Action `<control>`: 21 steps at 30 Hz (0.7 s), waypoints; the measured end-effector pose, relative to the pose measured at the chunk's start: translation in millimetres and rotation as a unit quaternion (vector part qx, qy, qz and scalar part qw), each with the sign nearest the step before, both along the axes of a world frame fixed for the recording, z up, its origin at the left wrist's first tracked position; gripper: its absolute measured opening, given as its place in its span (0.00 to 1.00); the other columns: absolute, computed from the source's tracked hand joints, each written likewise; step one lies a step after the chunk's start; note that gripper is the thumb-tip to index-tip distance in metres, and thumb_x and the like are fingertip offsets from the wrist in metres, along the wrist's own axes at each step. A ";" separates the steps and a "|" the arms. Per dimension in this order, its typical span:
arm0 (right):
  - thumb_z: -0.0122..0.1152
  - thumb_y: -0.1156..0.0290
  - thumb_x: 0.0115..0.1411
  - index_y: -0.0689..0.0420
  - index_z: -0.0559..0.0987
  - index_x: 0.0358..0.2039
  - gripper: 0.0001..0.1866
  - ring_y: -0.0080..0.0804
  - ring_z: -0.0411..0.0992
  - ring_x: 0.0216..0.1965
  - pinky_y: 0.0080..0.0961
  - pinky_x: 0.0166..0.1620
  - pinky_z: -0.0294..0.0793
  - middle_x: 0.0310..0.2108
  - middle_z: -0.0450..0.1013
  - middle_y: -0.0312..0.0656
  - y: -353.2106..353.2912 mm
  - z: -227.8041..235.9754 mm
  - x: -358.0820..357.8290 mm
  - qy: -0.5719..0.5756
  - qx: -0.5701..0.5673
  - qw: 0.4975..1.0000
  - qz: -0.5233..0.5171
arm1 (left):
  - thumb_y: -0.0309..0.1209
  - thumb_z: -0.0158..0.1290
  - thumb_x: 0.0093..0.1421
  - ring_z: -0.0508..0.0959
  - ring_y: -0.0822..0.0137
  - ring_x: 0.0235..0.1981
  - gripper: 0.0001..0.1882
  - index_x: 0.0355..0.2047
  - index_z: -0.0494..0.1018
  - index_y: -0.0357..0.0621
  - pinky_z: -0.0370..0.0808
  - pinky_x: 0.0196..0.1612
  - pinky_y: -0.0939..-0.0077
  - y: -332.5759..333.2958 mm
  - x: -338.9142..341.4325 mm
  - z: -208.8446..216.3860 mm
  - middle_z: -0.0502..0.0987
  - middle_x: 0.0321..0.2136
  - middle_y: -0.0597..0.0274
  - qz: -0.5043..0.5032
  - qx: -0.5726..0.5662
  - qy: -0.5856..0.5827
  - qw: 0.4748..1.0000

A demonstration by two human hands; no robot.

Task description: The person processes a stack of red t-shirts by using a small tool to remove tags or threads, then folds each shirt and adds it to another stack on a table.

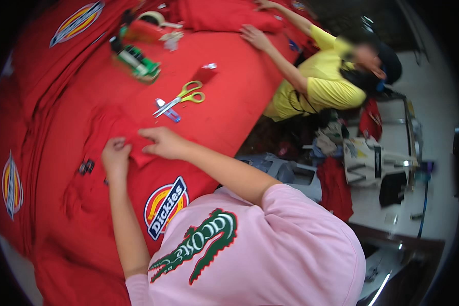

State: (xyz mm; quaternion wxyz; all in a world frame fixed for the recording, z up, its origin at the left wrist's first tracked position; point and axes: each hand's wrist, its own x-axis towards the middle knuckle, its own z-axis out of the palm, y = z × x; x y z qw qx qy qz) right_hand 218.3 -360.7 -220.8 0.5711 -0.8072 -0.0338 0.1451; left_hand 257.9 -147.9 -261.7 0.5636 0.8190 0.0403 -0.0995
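Note:
My left hand (116,155) is closed, fingers curled on a bunched piece of red cloth (107,121) lying on the red-covered table. Across from it, my right hand (164,143) reaches over the same cloth with index finger and thumb apart, close to a folded edge. Just beyond lie scissors (183,96) with yellow-green handles, their blades resting over a small blue-and-clear tool (169,111) whose kind I cannot make out. A small dark object (86,167) sits beside my left hand.
Farther off are a green-and-black tape dispenser (136,61), a roll of tape (151,19) and a small red item (205,73). A person in a yellow shirt (316,76) leans on the table's far right edge, hands on red cloth. A grey plastic chair (285,171) stands beside the table.

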 end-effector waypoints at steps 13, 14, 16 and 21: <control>0.71 0.64 0.56 0.61 0.81 0.35 0.13 0.52 0.76 0.39 0.43 0.44 0.76 0.34 0.77 0.50 -47.1 19.7 8.7 -0.163 -0.235 0.932 -0.222 | 0.22 0.63 0.61 0.80 0.67 0.47 0.25 0.58 0.70 0.41 0.74 0.51 0.73 -8.0 -19.8 34.3 0.77 0.45 0.59 0.175 -0.486 0.085 0.852; 0.71 0.66 0.55 0.60 0.80 0.40 0.15 0.53 0.76 0.42 0.45 0.45 0.76 0.38 0.77 0.52 -58.9 19.6 4.0 -0.195 -0.360 0.894 -0.180 | 0.20 0.64 0.58 0.80 0.67 0.46 0.25 0.56 0.70 0.40 0.76 0.49 0.75 -11.3 -22.2 43.3 0.75 0.45 0.58 0.175 -0.480 0.069 0.857; 0.69 0.67 0.59 0.59 0.80 0.40 0.13 0.54 0.75 0.43 0.47 0.45 0.76 0.37 0.75 0.51 -85.2 -12.8 -1.7 -0.177 -0.382 0.896 -0.144 | 0.17 0.65 0.57 0.79 0.69 0.45 0.25 0.54 0.70 0.39 0.78 0.49 0.76 -15.5 -24.9 48.6 0.76 0.42 0.60 0.162 -0.477 0.032 0.863; 0.66 0.64 0.63 0.57 0.82 0.48 0.15 0.46 0.77 0.40 0.40 0.40 0.78 0.37 0.75 0.45 -73.3 -8.3 -16.3 -0.226 -0.493 0.837 -0.072 | 0.14 0.63 0.57 0.80 0.72 0.43 0.22 0.51 0.72 0.38 0.78 0.53 0.75 -16.4 -36.1 60.5 0.78 0.40 0.62 0.147 -0.476 -0.004 0.867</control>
